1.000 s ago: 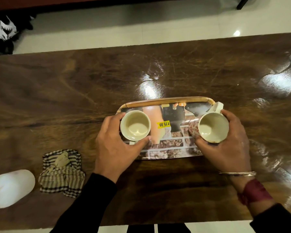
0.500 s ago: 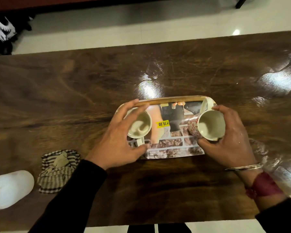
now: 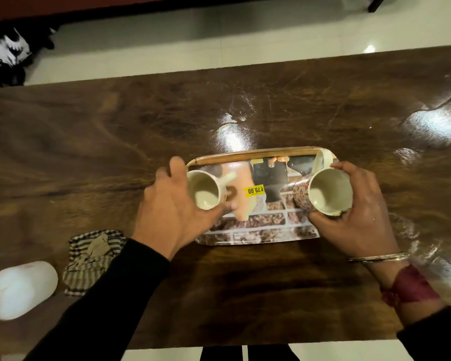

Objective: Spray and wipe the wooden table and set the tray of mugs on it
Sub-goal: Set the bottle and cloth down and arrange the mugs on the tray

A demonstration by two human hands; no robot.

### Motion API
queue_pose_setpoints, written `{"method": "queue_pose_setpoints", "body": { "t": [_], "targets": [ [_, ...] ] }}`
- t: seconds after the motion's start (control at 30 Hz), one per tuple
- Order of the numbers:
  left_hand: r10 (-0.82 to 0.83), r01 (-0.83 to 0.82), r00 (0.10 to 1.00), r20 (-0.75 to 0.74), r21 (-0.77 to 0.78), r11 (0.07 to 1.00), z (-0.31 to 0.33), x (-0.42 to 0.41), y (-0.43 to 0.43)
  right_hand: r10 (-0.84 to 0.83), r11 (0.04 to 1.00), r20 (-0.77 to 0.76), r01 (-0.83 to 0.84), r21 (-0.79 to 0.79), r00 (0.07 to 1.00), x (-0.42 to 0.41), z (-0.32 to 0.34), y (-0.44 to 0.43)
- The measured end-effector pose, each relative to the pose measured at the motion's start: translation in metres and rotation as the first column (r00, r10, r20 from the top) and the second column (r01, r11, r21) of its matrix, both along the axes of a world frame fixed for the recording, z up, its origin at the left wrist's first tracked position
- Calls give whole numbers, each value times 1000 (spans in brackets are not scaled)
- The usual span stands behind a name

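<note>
A printed tray with a yellow price sticker lies on the glossy wooden table, near its front edge. Two cream mugs are on the tray. My left hand wraps around the left mug, whose handle points right. My right hand grips the right mug, which has a red pattern and leans toward the left, its handle pointing away from me.
A striped cloth lies crumpled on the table to the left of my left arm. A white spray bottle lies at the table's front left edge. Pale floor tiles run beyond the far edge, with a dark bag at far left.
My left hand has shifted on the left mug and turned it, so its handle now points right instead of toward me. My right hand keeps hold of the patterned mug, which now tilts more.
</note>
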State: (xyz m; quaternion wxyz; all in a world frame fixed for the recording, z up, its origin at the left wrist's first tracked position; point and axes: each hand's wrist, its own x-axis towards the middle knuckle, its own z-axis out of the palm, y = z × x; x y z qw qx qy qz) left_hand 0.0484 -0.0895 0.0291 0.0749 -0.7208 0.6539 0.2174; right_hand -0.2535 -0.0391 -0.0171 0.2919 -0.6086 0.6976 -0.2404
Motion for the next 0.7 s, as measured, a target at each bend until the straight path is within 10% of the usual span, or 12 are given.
{"method": "queue_pose_setpoints", "body": {
  "t": [0.5, 0.7],
  "targets": [
    [122, -190, 904, -410, -131, 973, -24, -11, 27, -49, 997, 6, 49, -60, 999, 8, -6, 5],
    [-82, 80, 862, -499, -27, 996, -24, 4, 5, -49, 997, -2, 49, -64, 999, 7, -10, 6]
  ]
}}
